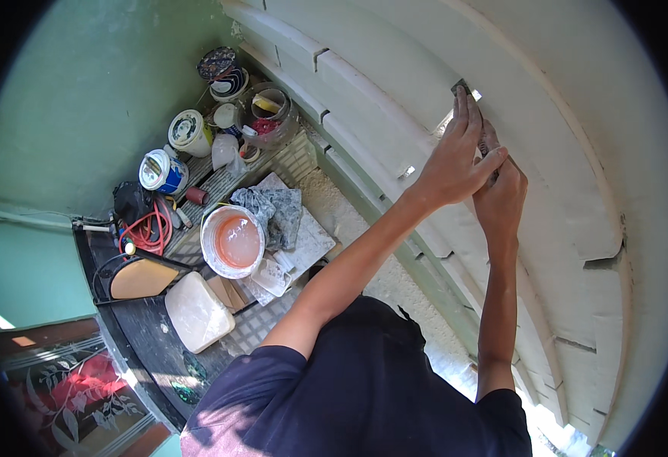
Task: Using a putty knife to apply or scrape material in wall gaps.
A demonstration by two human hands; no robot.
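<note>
My right hand (504, 194) is closed around a dark flat hand tool (462, 86), which looks like a scraper or sanding block; its exact kind is mostly hidden by my fingers. Over it, my left hand (456, 156) lies with its fingers stretched out flat along the tool, its thumb reaching across to my right hand. The tool's dark corner shows beyond the left fingertips, against the whitish layered wall surface (395, 65). Small bright patches of light fall on that surface near my left hand.
Below and left stands a white bucket (210, 247) with pinkish liquid, beside a crumpled grey plastic sheet (284, 217). Several paint pails, among them a blue-and-white pail (172, 177), line the green wall (97, 99). A red hose (155, 228) and a stool with a pale seat (199, 311) are nearer.
</note>
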